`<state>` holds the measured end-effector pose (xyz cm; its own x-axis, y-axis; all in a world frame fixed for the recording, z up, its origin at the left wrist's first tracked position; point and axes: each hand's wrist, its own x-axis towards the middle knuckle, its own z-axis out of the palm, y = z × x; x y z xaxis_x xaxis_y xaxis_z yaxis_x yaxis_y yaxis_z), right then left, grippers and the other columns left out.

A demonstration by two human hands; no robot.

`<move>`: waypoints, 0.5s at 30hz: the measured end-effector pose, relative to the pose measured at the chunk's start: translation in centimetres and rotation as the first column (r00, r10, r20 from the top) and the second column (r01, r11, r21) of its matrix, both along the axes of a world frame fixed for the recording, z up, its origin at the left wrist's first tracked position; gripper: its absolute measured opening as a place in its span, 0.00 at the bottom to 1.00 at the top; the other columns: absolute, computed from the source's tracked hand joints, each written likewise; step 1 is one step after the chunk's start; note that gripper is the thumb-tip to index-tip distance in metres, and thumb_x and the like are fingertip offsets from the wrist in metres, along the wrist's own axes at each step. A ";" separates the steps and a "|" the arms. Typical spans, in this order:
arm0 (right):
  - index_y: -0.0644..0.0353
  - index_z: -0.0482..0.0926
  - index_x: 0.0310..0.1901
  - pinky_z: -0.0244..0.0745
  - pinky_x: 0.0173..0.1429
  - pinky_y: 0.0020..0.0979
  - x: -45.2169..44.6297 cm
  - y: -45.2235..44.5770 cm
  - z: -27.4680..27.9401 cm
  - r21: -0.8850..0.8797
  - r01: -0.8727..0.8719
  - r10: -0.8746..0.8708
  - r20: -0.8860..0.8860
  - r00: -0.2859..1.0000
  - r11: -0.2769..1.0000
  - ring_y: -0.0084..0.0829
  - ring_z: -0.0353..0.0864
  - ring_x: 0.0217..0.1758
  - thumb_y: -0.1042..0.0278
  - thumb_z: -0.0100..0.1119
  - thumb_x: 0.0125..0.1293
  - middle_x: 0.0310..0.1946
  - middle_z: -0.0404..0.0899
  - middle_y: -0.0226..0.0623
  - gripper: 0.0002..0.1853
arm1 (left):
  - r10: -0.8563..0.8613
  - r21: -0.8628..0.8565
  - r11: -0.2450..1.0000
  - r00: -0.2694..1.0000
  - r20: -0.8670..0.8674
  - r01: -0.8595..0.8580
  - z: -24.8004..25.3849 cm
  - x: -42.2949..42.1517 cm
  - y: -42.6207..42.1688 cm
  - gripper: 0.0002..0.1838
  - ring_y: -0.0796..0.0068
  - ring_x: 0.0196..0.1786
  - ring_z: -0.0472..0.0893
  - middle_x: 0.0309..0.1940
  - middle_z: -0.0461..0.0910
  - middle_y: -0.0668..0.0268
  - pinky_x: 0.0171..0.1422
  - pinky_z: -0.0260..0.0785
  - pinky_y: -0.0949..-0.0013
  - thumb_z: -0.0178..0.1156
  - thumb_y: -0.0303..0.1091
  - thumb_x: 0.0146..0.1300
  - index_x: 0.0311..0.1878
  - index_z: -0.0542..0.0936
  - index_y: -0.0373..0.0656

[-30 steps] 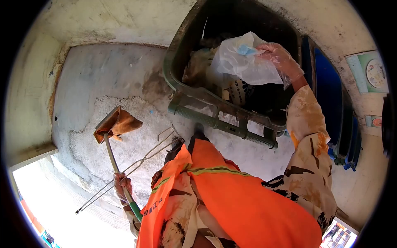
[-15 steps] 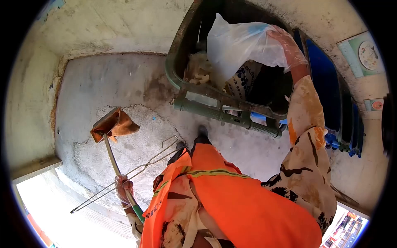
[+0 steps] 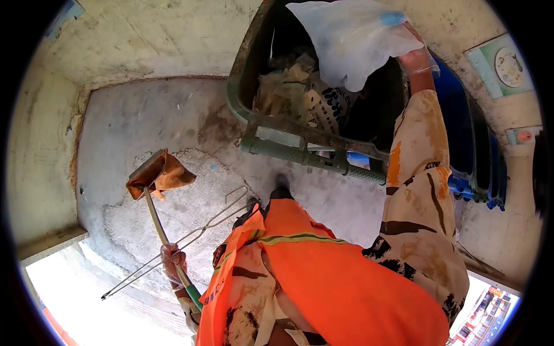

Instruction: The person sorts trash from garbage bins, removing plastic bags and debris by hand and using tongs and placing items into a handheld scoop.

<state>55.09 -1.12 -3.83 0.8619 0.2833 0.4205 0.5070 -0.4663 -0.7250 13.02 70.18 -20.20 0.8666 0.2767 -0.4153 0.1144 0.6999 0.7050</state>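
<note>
My right hand (image 3: 416, 56), seemingly in a thin clear glove, grips a whitish translucent plastic bag (image 3: 352, 43) above an uncovered dark green wheeled bin (image 3: 238, 95). The bag hangs over the opening, a blue patch near its gripped end. Inside the bin lie a printed white sack (image 3: 333, 109) and crumpled litter (image 3: 288, 86). At lower left, my left hand (image 3: 172, 259) is closed around the handle of a long-handled tool (image 3: 157, 222) with a flat head and brown, cloth-like material on it. Long metal tongs (image 3: 210, 224) pass through the same hand.
Several blue bins (image 3: 453, 118) stand in a row to the right of the green one, along the wall. A pale wall (image 3: 156, 40) bounds the concrete floor (image 3: 144, 109). My shoe (image 3: 281, 181) is just below the bin's handle bar (image 3: 300, 154).
My right hand has carried the plastic bag upward and slightly right, farther over the bin, showing more litter inside. My left hand and its tools are nearly unmoved.
</note>
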 end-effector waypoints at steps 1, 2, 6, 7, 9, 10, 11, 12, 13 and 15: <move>0.61 0.71 0.55 0.66 0.63 0.32 -0.3 0.5 -0.5 0.158 -0.041 0.052 -0.067 0.996 0.987 0.34 0.70 0.60 0.70 0.60 0.56 0.55 0.72 0.42 0.24 | 0.000 0.000 1.000 1.000 -0.001 0.000 0.0 0.0 0.0 0.14 0.87 0.14 0.62 0.26 0.71 0.66 0.14 0.57 0.80 0.50 0.41 0.68 0.33 0.73 0.40; 0.60 0.71 0.56 0.65 0.64 0.32 -0.5 0.6 -0.5 0.238 -0.056 0.081 -0.099 0.992 0.970 0.35 0.70 0.60 0.69 0.60 0.56 0.55 0.72 0.41 0.24 | 0.003 -0.005 1.000 1.000 -0.019 -0.004 0.0 0.1 0.0 0.14 0.86 0.14 0.63 0.26 0.72 0.66 0.14 0.57 0.80 0.50 0.41 0.68 0.32 0.73 0.40; 0.59 0.73 0.52 0.70 0.59 0.32 1.6 0.2 2.3 0.620 0.284 0.008 -0.424 0.906 0.731 0.35 0.74 0.55 0.68 0.57 0.59 0.50 0.76 0.40 0.18 | -0.023 -0.057 0.998 1.000 -0.017 0.022 -0.3 0.0 0.2 0.14 0.86 0.16 0.65 0.27 0.72 0.65 0.16 0.59 0.80 0.48 0.40 0.69 0.35 0.73 0.40; 0.60 0.74 0.49 0.72 0.55 0.31 1.7 -0.1 1.8 0.643 0.236 0.056 -0.399 0.915 0.729 0.34 0.76 0.52 0.68 0.56 0.60 0.47 0.77 0.40 0.15 | -0.062 -0.079 0.995 0.998 0.017 0.063 -0.1 -0.2 0.4 0.14 0.86 0.17 0.66 0.28 0.72 0.64 0.17 0.59 0.80 0.46 0.40 0.70 0.37 0.73 0.39; 0.62 0.75 0.45 0.76 0.48 0.30 1.9 -0.9 0.6 0.685 0.138 0.155 -0.348 0.924 0.715 0.33 0.80 0.45 0.68 0.53 0.64 0.42 0.80 0.39 0.10 | -0.043 -0.044 0.998 0.999 -0.003 0.043 -0.3 -0.4 0.6 0.15 0.86 0.17 0.66 0.27 0.72 0.64 0.17 0.59 0.79 0.46 0.40 0.70 0.36 0.73 0.38; 0.63 0.74 0.43 0.72 0.38 0.27 3.1 -2.0 -0.5 0.130 0.197 -0.134 -0.386 0.913 0.972 0.29 0.76 0.35 0.64 0.52 0.65 0.36 0.77 0.36 0.11 | -0.066 -0.056 0.996 0.998 0.017 0.067 -0.5 -0.5 0.9 0.15 0.86 0.17 0.66 0.27 0.73 0.64 0.17 0.59 0.79 0.46 0.40 0.70 0.36 0.73 0.38; 0.63 0.74 0.40 0.66 0.31 0.25 3.3 -1.2 0.0 0.356 0.262 -0.034 -0.536 0.844 0.897 0.25 0.69 0.29 0.63 0.52 0.65 0.31 0.74 0.34 0.11 | -0.079 -0.071 0.994 0.996 0.044 0.082 -0.8 -0.4 0.8 0.15 0.86 0.17 0.66 0.28 0.73 0.64 0.17 0.59 0.79 0.46 0.40 0.70 0.35 0.73 0.38; 0.62 0.73 0.37 0.59 0.25 0.23 3.2 0.2 1.0 0.543 0.378 0.075 -0.638 0.766 0.750 0.21 0.63 0.23 0.61 0.51 0.65 0.26 0.70 0.33 0.11 | -0.013 -0.051 0.999 1.000 -0.024 0.012 0.4 0.0 -0.2 0.15 0.85 0.17 0.66 0.26 0.72 0.64 0.16 0.59 0.79 0.46 0.40 0.70 0.36 0.72 0.38; 0.62 0.73 0.37 0.59 0.25 0.23 3.0 1.6 2.0 0.541 0.368 0.085 -0.639 0.765 0.756 0.21 0.63 0.23 0.61 0.51 0.65 0.26 0.70 0.33 0.11 | 0.002 -0.053 0.999 1.000 -0.025 -0.003 0.5 0.1 -0.7 0.15 0.85 0.17 0.66 0.26 0.72 0.64 0.16 0.59 0.79 0.46 0.40 0.70 0.36 0.72 0.38; 0.61 0.73 0.33 0.60 0.24 0.22 1.8 3.9 3.2 0.524 0.221 0.176 -0.604 0.777 0.822 0.21 0.64 0.22 0.64 0.50 0.65 0.25 0.71 0.33 0.09 | 0.018 -0.072 0.997 0.998 -0.064 -0.023 0.9 0.2 -0.6 0.15 0.85 0.17 0.66 0.26 0.71 0.65 0.16 0.59 0.79 0.46 0.41 0.70 0.37 0.72 0.38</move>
